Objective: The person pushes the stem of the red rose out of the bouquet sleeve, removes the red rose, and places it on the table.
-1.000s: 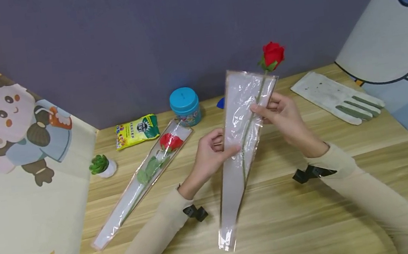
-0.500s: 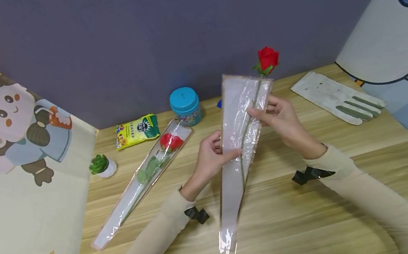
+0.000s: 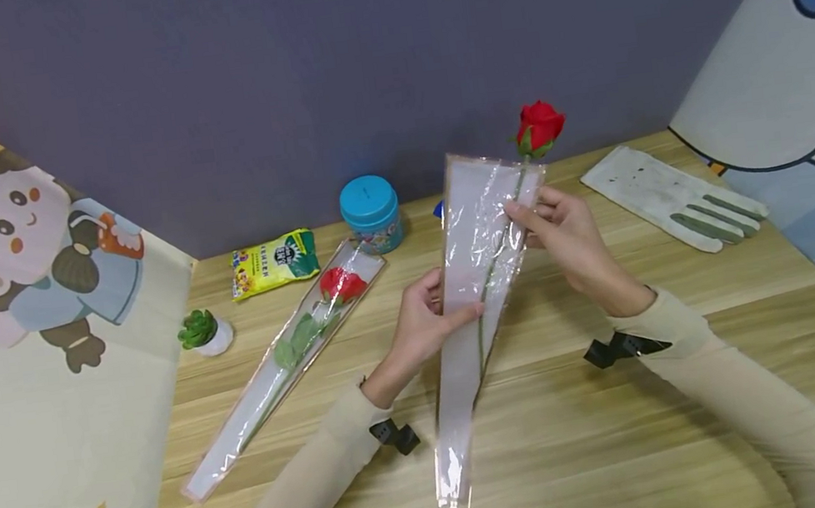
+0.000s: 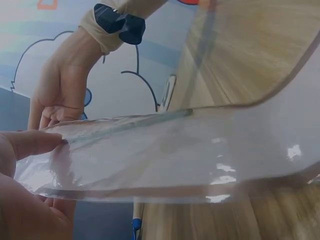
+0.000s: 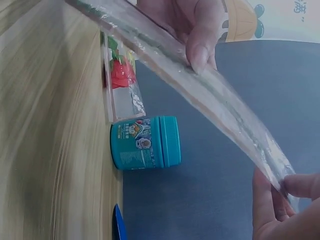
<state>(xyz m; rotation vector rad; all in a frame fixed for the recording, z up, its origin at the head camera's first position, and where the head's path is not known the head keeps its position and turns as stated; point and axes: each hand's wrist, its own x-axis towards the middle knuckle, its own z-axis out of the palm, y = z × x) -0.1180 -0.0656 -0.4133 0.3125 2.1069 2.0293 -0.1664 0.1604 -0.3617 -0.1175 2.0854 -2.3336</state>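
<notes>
Clear plastic sleeve [image 3: 473, 297] is held tilted above the wooden table [image 3: 624, 430], the red rose [image 3: 539, 127] poking from its wide top. Left hand [image 3: 425, 315] pinches its left edge mid-length; right hand [image 3: 564, 236] pinches the stem through the film higher up.

Place: a small home craft corner, like a staged hobby desk.
Counter: light wood counter [image 3: 624, 430] against a plain grey-purple wall [image 3: 280, 67].
Sides: cartoon-printed cloth panels [image 3: 31, 330] stand left and right.
Small things: snack packet [image 3: 273, 263], teal jar [image 3: 369, 212], tiny potted plant [image 3: 201, 332], work glove [image 3: 672, 194].
</notes>
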